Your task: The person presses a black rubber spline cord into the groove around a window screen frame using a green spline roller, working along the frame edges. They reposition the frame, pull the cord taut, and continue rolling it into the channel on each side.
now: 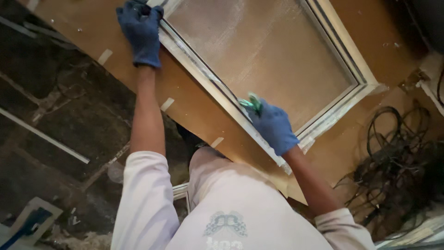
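Your right hand [274, 127], in a blue knit glove, is clenched around a small green-handled tool [250, 103], its tip pressed against the near rail of the pale metal window frame with a frosted glass pane [266, 51]. Your left hand [141, 30], gloved the same, grips the frame's far corner, fingers curled over the edge. The frame lies flat on a brown hardboard sheet [194, 104], which carries short strips of pale tape [167, 103] along its near edge. Right of the sheet sits a tangle of dark cables [393, 157]. On the dark stone floor [55, 115] to your left lies a thin white strip [44, 135], and a flat white and blue package [32, 220] rests at the lower left corner.
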The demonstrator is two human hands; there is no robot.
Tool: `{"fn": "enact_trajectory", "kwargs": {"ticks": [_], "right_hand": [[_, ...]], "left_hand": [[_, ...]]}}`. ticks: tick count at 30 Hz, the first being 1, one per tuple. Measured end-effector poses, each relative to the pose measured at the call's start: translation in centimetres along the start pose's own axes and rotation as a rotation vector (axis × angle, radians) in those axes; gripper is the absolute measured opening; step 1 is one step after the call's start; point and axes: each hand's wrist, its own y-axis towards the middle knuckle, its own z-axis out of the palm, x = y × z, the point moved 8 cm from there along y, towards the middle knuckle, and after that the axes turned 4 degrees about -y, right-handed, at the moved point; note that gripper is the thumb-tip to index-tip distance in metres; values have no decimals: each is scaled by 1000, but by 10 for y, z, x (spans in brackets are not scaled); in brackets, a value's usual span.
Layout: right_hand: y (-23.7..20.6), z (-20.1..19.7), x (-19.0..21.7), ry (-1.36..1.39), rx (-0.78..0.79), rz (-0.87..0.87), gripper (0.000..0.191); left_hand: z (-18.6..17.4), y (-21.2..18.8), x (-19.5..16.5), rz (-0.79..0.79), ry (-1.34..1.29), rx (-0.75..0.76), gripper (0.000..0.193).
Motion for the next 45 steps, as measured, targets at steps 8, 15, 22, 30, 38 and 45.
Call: {"fn": "enact_trajectory", "kwargs": {"ticks": [8,15,22,30,38,45], "right_hand": [[-27,1,-10,-117,86,152,30],[11,25,22,-39,4,35,24],[-28,-1,16,51,-44,-2,29],[-38,11,-5,-29,-26,50,27],[-207,-27,-60,-39,-191,229,28],[-245,-32,-86,6,-402,325,38]], "left_hand": [[3,-16,17,-144,33,-19,29],[11,-22,3,-98,112,64,29],[9,-23,-8,-37,118,46,28],[5,-9,-22,-40,162,42,28],[2,-31,-25,-113,173,6,30],[-24,-116,-38,-292,294,13,28]]}}
